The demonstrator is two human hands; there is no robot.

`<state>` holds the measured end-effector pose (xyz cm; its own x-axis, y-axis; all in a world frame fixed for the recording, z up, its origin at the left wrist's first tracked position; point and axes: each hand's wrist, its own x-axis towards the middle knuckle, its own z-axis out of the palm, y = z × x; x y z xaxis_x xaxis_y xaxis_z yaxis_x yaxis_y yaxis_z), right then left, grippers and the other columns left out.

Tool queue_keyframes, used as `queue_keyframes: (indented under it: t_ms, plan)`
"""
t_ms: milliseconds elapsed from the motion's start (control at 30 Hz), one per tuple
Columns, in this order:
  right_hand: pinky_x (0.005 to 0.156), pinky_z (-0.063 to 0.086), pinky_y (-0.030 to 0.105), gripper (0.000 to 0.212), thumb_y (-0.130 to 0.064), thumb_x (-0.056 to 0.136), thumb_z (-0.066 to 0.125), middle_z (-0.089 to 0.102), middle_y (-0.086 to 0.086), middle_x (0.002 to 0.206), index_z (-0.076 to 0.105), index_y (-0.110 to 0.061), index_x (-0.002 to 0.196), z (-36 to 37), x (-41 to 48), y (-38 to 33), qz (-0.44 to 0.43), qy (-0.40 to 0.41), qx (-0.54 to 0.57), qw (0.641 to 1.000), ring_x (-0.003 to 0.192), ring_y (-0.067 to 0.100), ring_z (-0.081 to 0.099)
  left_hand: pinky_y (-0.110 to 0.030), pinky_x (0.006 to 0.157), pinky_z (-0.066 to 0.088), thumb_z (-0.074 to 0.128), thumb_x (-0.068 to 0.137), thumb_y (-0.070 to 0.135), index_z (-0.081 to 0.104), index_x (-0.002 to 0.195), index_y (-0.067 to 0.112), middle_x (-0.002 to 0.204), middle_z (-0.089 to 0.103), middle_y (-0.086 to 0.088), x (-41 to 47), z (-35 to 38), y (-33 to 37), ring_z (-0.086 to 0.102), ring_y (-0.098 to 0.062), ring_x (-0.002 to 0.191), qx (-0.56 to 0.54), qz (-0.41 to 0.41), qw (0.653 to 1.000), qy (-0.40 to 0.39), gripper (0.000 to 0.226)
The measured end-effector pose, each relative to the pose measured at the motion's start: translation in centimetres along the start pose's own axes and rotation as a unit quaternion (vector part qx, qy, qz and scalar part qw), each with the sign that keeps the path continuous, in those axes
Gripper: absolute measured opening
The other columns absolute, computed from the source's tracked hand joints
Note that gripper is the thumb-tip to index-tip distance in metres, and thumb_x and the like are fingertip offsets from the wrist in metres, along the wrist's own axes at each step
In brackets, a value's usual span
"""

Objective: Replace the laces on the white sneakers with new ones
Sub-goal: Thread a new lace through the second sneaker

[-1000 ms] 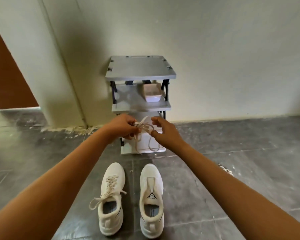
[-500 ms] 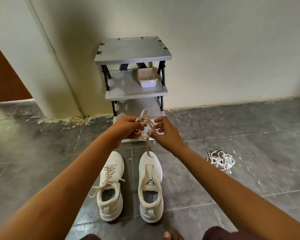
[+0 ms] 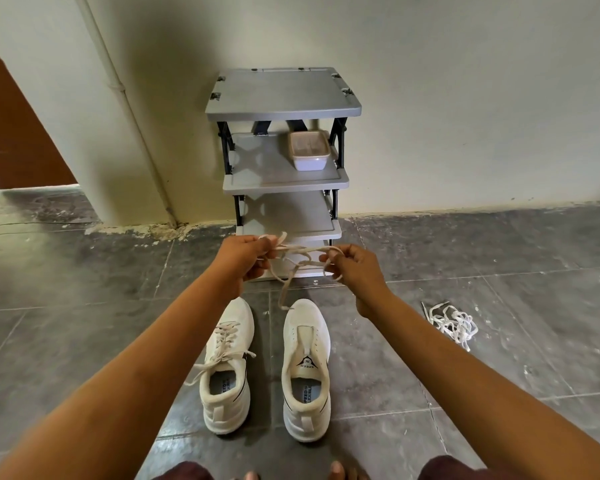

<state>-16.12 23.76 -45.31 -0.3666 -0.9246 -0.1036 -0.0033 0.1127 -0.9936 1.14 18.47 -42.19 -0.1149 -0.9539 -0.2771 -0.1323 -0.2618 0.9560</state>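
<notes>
Head view: the left hand [image 3: 246, 258] and right hand [image 3: 352, 268], close together half a second ago, are now drawn apart. Each pinches the lace [image 3: 298, 252], which stretches between them with a tail hanging above the bare sneaker [image 3: 305, 368]. It is probably being untangled for threading. The other sneaker [image 3: 227, 368] is laced. The bare sneaker's tongue reads "SPEED" and its insole "SPEED FLEXIBLE".

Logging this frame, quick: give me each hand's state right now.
Left hand: fingers curled, pinching one end of the lace.
Right hand: fingers curled, pinching the other side of the same lace.
</notes>
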Motion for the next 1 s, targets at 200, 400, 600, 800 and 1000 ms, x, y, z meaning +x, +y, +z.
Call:
queue_keyframes:
  t_ms: [200, 400, 600, 800, 1000]
  plan:
    - [0.056, 0.046, 0.024, 0.017, -0.004, 0.098, 0.036, 0.051, 0.003, 0.069, 0.051, -0.008, 0.107, -0.4, 0.2, -0.5, 0.095, 0.094, 0.148, 0.98, 0.055, 0.012, 0.045, -0.014, 0.039, 0.041, 0.06, 0.091, 0.018, 0.064, 0.079, 0.008, 0.057, 0.057, 0.001, 0.2, -0.6, 0.0, 0.043, -0.003, 0.039, -0.072, -0.042, 0.996, 0.022, 0.017]
    - [0.046, 0.027, 0.024, 0.026, -0.005, 0.098, 0.031, 0.037, 0.001, 0.066, 0.055, -0.012, 0.104, -1.5, 0.6, 0.0, 0.106, 0.139, 0.088, 0.981, 0.053, 0.012, 0.029, -0.015, 0.055, 0.052, 0.058, 0.087, -0.002, 0.06, 0.091, 0.012, 0.077, 0.059, -0.005, 0.3, -1.0, 0.0, 0.055, -0.008, 0.061, -0.085, 0.002, 0.996, -0.024, 0.015]
    - [0.06, 0.038, 0.03, 0.02, -0.013, 0.092, 0.046, 0.048, -0.002, 0.074, 0.065, -0.013, 0.084, -1.2, 0.6, 0.1, 0.071, 0.131, 0.023, 0.989, 0.067, 0.014, 0.041, -0.022, 0.067, 0.052, 0.058, 0.087, -0.004, 0.056, 0.094, 0.013, 0.085, 0.062, -0.007, 0.1, -0.4, -0.1, 0.058, -0.014, 0.072, -0.002, 0.053, 0.999, 0.01, 0.019]
    - [0.094, 0.041, 0.038, 0.001, -0.02, 0.083, 0.052, 0.05, 0.013, 0.115, 0.053, -0.02, 0.082, -0.6, 0.4, 1.0, 0.083, 0.058, -0.255, 0.962, 0.108, 0.031, 0.046, -0.017, 0.06, 0.039, 0.055, 0.093, 0.009, 0.063, 0.087, 0.014, 0.076, 0.065, 0.0, 0.1, 0.0, 0.1, 0.055, -0.008, 0.07, 0.077, 0.102, 0.991, 0.028, 0.011]
    - [0.097, 0.037, 0.033, 0.054, -0.013, 0.086, 0.059, 0.038, 0.006, 0.142, 0.037, -0.02, 0.135, 0.6, 0.0, 0.7, -0.01, -0.076, -0.193, 0.978, 0.122, 0.02, 0.04, -0.022, 0.06, 0.049, 0.042, 0.099, 0.011, 0.065, 0.099, 0.015, 0.068, 0.059, 0.001, -0.5, 0.2, 1.1, 0.053, -0.009, 0.059, 0.038, 0.078, 0.99, -0.114, 0.023]
